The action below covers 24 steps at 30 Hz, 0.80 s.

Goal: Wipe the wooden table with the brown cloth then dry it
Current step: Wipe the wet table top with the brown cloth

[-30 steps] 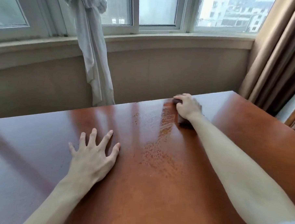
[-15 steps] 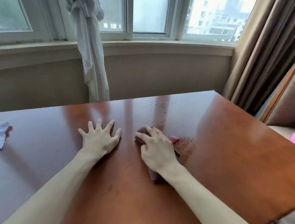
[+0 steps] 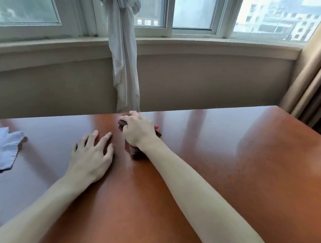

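I see left hand flat, fingers spread on wooden table | right hand gripping brown cloth near far edge

One head view, looking forward and down over our bench

We see from a single wide-angle camera worn on the head, close above the bench, facing its far edge and the windows beyond. Both forearms reach in from the bottom of the frame, the left hand and right hand near mid-frame. Straight lines bow toward the edges.
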{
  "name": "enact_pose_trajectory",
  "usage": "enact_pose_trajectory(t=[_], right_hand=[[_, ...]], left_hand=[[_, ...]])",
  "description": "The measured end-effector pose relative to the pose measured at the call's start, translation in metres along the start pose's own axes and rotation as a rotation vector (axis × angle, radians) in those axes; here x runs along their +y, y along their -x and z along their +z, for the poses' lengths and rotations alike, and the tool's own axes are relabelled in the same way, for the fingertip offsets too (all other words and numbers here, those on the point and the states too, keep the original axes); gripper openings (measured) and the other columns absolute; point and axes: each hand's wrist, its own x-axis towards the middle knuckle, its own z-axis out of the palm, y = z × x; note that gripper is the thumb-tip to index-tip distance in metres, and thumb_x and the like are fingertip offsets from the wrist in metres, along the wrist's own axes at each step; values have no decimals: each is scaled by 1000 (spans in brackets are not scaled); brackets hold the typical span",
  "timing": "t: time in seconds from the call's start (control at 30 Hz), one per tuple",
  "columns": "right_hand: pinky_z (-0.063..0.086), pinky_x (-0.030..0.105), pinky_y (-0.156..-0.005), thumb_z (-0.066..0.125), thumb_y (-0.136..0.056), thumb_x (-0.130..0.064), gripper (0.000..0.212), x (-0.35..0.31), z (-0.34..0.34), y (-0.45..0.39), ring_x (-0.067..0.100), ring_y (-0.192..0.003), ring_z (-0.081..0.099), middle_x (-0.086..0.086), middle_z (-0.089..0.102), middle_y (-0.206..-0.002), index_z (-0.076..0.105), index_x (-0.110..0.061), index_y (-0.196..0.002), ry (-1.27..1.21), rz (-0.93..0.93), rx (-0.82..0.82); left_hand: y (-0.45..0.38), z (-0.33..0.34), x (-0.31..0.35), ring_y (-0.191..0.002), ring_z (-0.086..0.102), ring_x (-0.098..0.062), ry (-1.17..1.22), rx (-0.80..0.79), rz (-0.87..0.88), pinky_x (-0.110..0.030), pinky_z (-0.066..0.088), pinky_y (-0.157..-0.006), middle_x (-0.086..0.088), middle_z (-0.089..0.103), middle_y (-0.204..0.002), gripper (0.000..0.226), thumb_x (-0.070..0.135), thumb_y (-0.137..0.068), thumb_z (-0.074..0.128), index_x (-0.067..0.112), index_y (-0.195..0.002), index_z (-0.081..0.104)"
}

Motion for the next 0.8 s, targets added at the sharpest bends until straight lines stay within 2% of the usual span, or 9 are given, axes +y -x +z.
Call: enact_pose_trajectory(t=[0.1,0.2,0.27,0.37,0.47,0.57,0.7,0.8], right_hand=[[41,41,-104,47,-93,-23,48,49,-14,-45,31,-129,48,1,53,-143,63,-35,-137,-2,95,16],[42,42,-104,47,-92,-23,46,115,-38,-56,33,-128,50,2,55,-141,65,-36,-132,46,280,99],[44,43,-101,46,-92,-23,46,151,-52,-43,34,-126,51,3,57,-139,66,-37,-131,66,378,162],[45,44,-97,46,-93,-23,45,162,-63,4,33,-123,52,0,57,-136,66,-37,-131,107,399,202],[46,44,-100,47,-94,-22,45,133,-64,63,32,-125,50,-2,55,-140,66,-36,-133,127,351,185],[44,41,-107,48,-95,-22,48,82,-59,125,24,-137,43,-5,50,-149,61,-37,-138,116,230,118],[33,40,-119,48,-91,-24,53,7,-37,189,21,-147,35,-6,41,-159,58,-41,-141,55,-48,27],[29,35,-121,48,-88,-25,55,-13,-31,198,15,-146,35,-13,42,-158,59,-47,-138,-38,-179,-50]], left_hand=[[-3,0,0,-146,29,-30,15,-5,-23,-50,23,-120,-3,32,-161,53,51,-101,33,44,-153,32],[-2,0,0,-149,24,-27,38,-9,-22,-49,19,-122,0,28,-163,54,52,-101,31,45,-154,29],[-2,-1,-1,-150,22,-26,48,-11,-30,-50,18,-122,1,27,-163,54,52,-101,30,45,-154,29],[-1,-5,-1,-150,23,-27,66,-23,-32,-51,18,-122,0,28,-163,54,52,-100,31,44,-153,32],[2,-11,2,-151,21,-28,93,-41,-30,-51,16,-122,-2,27,-164,54,51,-101,32,41,-154,33],[6,-16,4,-151,20,-29,113,-57,-31,-51,15,-122,-4,26,-165,55,51,-101,31,41,-154,33],[9,-20,5,-151,21,-30,126,-67,-35,-52,15,-122,-4,26,-165,55,51,-100,32,41,-154,35],[9,-19,5,-151,20,-29,130,-60,-27,-52,14,-122,-4,26,-165,55,51,-100,33,40,-154,35]])
